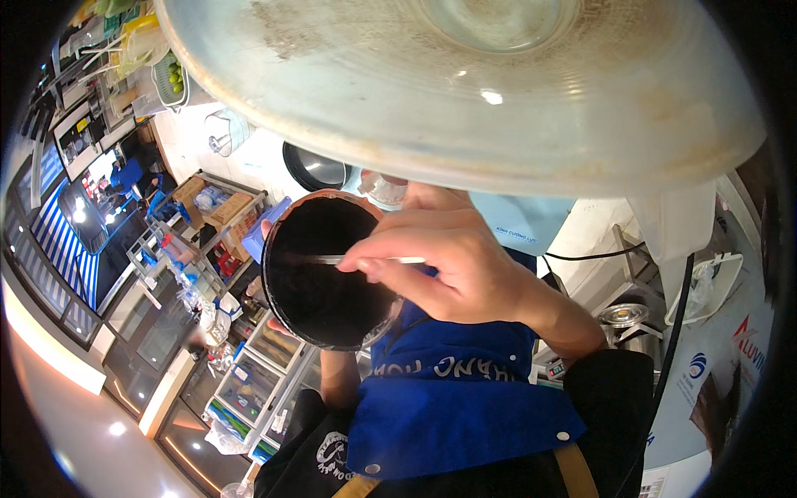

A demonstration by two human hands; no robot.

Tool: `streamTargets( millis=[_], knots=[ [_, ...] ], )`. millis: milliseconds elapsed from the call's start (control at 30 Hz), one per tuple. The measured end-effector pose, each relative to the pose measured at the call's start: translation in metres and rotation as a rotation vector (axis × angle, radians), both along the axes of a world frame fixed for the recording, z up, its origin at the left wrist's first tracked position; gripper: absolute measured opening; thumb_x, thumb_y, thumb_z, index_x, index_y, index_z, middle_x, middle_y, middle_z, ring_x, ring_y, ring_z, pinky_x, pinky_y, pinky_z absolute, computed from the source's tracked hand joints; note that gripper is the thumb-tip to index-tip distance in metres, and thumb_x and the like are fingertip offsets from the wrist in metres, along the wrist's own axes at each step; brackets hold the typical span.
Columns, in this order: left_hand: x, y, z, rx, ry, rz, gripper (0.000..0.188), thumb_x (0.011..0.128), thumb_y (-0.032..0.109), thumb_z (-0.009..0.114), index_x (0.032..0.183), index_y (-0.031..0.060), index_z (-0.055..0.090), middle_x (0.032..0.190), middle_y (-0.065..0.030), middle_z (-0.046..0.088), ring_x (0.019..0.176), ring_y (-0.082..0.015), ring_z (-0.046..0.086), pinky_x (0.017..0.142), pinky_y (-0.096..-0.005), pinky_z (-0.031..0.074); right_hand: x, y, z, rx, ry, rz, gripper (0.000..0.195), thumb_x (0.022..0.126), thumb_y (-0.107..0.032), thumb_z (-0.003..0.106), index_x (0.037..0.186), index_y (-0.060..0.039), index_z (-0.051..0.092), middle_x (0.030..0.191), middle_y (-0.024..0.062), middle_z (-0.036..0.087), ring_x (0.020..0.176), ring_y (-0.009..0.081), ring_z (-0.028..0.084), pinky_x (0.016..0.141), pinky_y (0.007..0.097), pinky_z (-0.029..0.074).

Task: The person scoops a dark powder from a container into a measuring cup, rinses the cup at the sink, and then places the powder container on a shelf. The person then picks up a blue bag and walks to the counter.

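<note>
My right hand (436, 255) pinches a thin, light-coloured handle (324, 259) between thumb and fingers. Its far end reaches over a round container (330, 286) and is lost against the very dark inside; what tool it is I cannot tell. My left hand (280, 327) holds that container from behind and below, with fingertips showing at its left rim and the palm hidden. The container is tilted, with a clear edge at its lower right. I wear a blue apron (461, 411) over black clothing.
A large translucent plastic basin or lid (473, 131) fills the top. Behind the container stand a dark round pan (314, 168) and a clear jug (227, 132). Limes (175, 78) lie in a basket at the upper left. A metal rack (218, 205) holds boxes; a black cable (675, 330) hangs at the right.
</note>
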State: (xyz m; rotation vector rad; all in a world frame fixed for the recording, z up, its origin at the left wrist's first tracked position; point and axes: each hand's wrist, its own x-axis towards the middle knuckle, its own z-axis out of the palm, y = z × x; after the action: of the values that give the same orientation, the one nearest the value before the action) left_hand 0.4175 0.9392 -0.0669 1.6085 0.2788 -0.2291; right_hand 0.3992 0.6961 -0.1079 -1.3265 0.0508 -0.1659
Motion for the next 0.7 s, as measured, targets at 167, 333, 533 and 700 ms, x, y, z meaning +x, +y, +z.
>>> streamTargets(
  millis=[167, 333, 533, 700],
  knots=[
    [0.002, -0.001, 0.001, 0.007, -0.003, 0.0, 0.094, 0.096, 0.075, 0.033, 0.156, 0.0035, 0.039, 0.158, -0.0188, 0.044, 0.143, -0.0384, 0.045, 0.118, -0.0564, 0.039, -0.007, -0.003, 0.004, -0.26, -0.097, -0.062, 0.017, 0.082, -0.032, 0.082, 0.091, -0.0187, 0.077, 0.083, -0.0098, 0.066, 0.087, 0.0167, 0.051, 0.082, 0.0406, 0.033],
    [0.003, 0.0, 0.001, 0.01, -0.008, -0.006, 0.094, 0.096, 0.075, 0.033, 0.156, 0.0037, 0.039, 0.158, -0.0188, 0.043, 0.143, -0.0385, 0.045, 0.118, -0.0565, 0.039, -0.012, -0.016, 0.012, -0.337, -0.19, 0.001, 0.018, 0.082, -0.033, 0.08, 0.08, -0.0156, 0.073, 0.083, -0.0088, 0.063, 0.089, 0.0176, 0.05, 0.079, 0.0435, 0.033],
    [0.005, -0.002, 0.002, 0.014, -0.011, -0.011, 0.094, 0.096, 0.076, 0.033, 0.156, 0.0038, 0.039, 0.158, -0.0188, 0.043, 0.143, -0.0387, 0.046, 0.118, -0.0567, 0.04, 0.002, -0.002, -0.001, -0.257, -0.197, -0.042, 0.017, 0.084, -0.031, 0.08, 0.082, -0.0163, 0.073, 0.081, -0.007, 0.061, 0.092, 0.0192, 0.048, 0.082, 0.0442, 0.032],
    [0.006, -0.001, 0.003, 0.014, -0.017, -0.014, 0.094, 0.096, 0.076, 0.033, 0.156, 0.004, 0.039, 0.158, -0.0187, 0.043, 0.143, -0.0389, 0.046, 0.117, -0.0568, 0.04, -0.005, -0.013, 0.001, -0.186, -0.152, 0.042, 0.012, 0.086, -0.028, 0.079, 0.085, -0.0163, 0.075, 0.08, -0.0072, 0.062, 0.092, 0.0195, 0.048, 0.087, 0.044, 0.032]
  ],
)
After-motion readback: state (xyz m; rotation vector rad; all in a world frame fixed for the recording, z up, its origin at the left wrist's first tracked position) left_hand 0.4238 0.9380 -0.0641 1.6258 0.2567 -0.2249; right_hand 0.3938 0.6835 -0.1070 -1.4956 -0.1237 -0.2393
